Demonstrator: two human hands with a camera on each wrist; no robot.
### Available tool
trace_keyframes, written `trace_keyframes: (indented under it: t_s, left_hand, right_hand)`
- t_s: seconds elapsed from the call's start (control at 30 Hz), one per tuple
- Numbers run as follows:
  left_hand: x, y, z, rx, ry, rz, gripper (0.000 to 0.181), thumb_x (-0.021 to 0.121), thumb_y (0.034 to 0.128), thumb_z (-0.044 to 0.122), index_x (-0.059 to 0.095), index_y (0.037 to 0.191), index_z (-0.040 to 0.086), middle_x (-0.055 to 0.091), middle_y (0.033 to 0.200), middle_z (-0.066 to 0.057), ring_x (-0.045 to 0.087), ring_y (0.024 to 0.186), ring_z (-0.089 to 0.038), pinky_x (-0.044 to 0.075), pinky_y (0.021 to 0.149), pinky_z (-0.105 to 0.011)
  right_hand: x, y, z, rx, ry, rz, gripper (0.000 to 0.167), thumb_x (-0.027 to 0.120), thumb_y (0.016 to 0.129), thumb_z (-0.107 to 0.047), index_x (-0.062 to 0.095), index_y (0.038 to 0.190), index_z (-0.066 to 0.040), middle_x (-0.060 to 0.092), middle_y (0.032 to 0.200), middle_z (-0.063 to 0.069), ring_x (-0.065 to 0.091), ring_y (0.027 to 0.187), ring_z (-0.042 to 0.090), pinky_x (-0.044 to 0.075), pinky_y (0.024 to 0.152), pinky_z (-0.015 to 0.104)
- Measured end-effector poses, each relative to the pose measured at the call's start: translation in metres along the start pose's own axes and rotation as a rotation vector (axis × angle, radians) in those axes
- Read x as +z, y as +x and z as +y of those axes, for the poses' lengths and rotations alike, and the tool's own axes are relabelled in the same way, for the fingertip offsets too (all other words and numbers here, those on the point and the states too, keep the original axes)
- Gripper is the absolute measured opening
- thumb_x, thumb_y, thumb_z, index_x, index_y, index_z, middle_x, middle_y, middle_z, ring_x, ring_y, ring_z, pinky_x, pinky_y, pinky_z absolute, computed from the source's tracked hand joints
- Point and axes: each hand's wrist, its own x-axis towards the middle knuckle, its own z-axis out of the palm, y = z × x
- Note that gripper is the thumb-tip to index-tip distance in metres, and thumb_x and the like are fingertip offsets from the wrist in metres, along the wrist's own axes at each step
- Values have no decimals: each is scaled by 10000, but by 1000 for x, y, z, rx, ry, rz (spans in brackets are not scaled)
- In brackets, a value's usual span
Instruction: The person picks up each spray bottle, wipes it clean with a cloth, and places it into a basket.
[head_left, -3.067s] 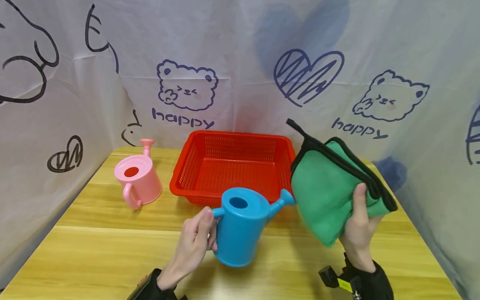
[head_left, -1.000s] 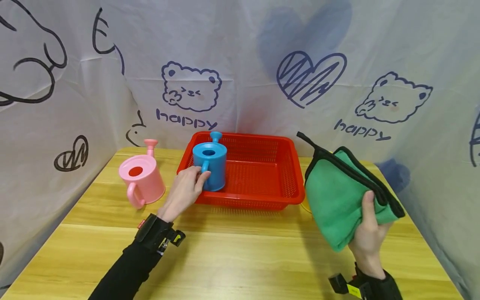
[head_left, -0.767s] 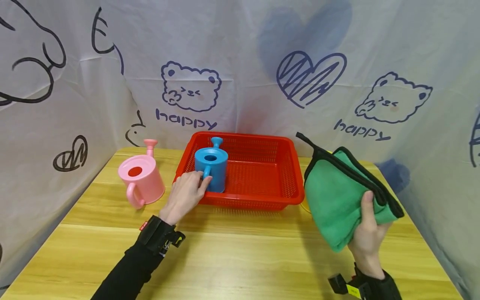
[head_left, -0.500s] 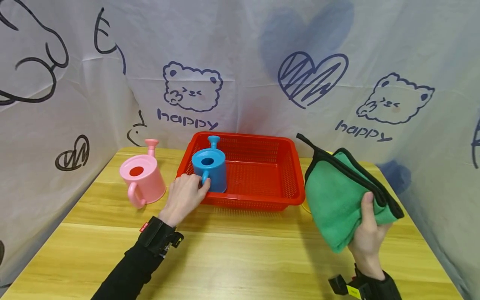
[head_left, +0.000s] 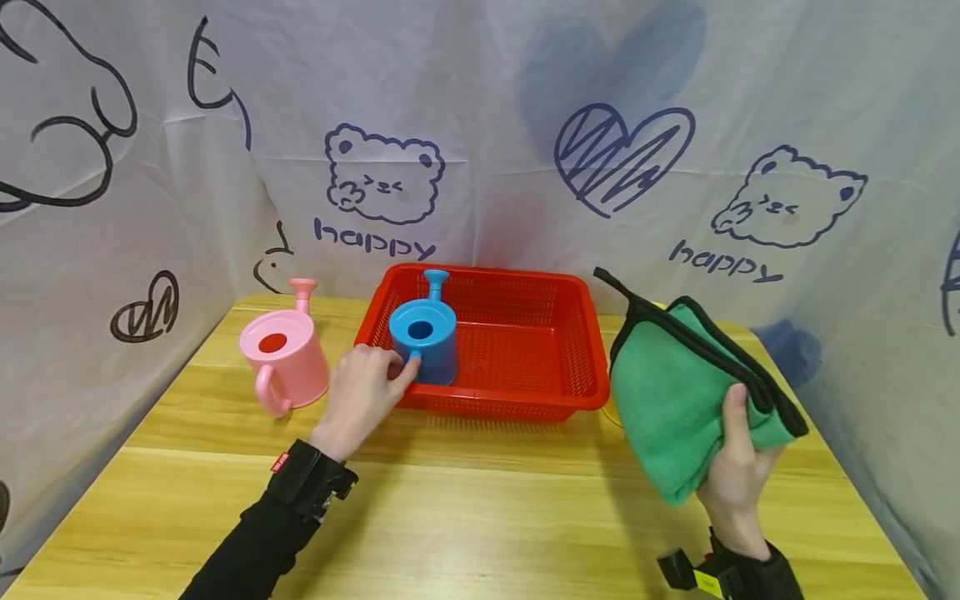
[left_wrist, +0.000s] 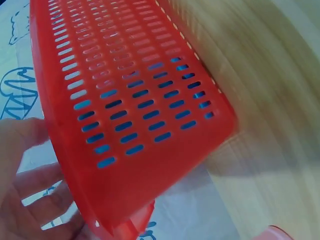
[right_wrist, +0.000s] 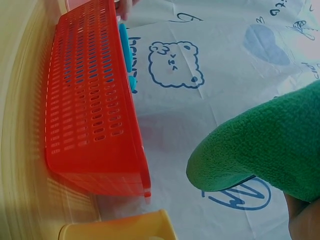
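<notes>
The blue watering can [head_left: 423, 342] stands upright in the left end of the red basket [head_left: 487, 402], its handle toward me. My left hand [head_left: 363, 392] is at the basket's near left corner, its thumb tip at the handle. In the left wrist view the fingers of that hand [left_wrist: 37, 195] are spread and loosely bent by the basket rim [left_wrist: 55, 135]; the handle is hidden there. My right hand [head_left: 738, 483] grips a folded green cloth [head_left: 675, 400] with black edging, raised right of the basket. The right wrist view shows the cloth [right_wrist: 265, 145] beyond the basket's end.
A pink watering can [head_left: 288, 358] stands left of the basket on the wooden table [head_left: 480, 517]. A yellow object [right_wrist: 120, 227] sits right of the basket, mostly behind the cloth in the head view. White sheets with drawings [head_left: 487, 208] enclose the back and sides.
The blue can has gone from above the table's front into the basket. Since then my left hand has loosened from the handle and drawn slightly back and left. The right hand still holds the cloth.
</notes>
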Motion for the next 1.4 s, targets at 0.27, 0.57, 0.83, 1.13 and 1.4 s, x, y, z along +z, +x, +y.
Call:
trace_keyframes:
  t_s: [0.27, 0.57, 0.83, 1.13, 1.4]
  left_hand:
    - [-15, -7, -10, -86, -271, 45, 275, 645, 970, 249, 742, 1109, 32, 722, 1108, -183, 579, 1067, -360, 437, 941, -520]
    - [-32, -15, -33, -158, -470, 190, 284, 622, 964, 111, 658, 1228, 12, 643, 1250, -208, 544, 1210, -360, 364, 1090, -531]
    - [-39, -23, -54, -259, -545, 429, 331, 638, 926, 18, 619, 1256, -8, 612, 1292, -190, 531, 1217, -241, 350, 1082, -464]
    - [-47, -30, -78, -456, -687, 579, 216, 626, 962, 98, 642, 1158, 8, 587, 987, 173, 535, 967, 25, 404, 923, -161]
    - [-48, -40, -99, -716, -745, 473, 320, 692, 930, 211, 508, 1192, 201, 471, 1021, 113, 478, 922, -32, 413, 773, -84]
  right_hand:
    - [-2, 0, 0, 1, 4, 18, 141, 450, 1030, 32, 451, 893, -4, 642, 959, 142, 720, 919, 246, 589, 868, 333]
    - [-5, 1, -2, 9, 11, 22, 124, 447, 1030, 36, 461, 911, 4, 644, 961, 140, 724, 914, 243, 593, 857, 325]
    - [-7, 1, -3, 21, 19, 17, 144, 439, 1031, 42, 463, 894, 3, 652, 956, 140, 728, 924, 247, 595, 856, 320]
    - [-7, 0, -2, 21, 5, 23, 126, 444, 1031, 35, 485, 914, 11, 658, 968, 143, 726, 916, 243, 596, 848, 317]
    - [-8, 0, -1, 25, -12, 22, 140, 451, 1029, 31, 469, 894, -3, 652, 949, 132, 725, 907, 235, 596, 843, 311]
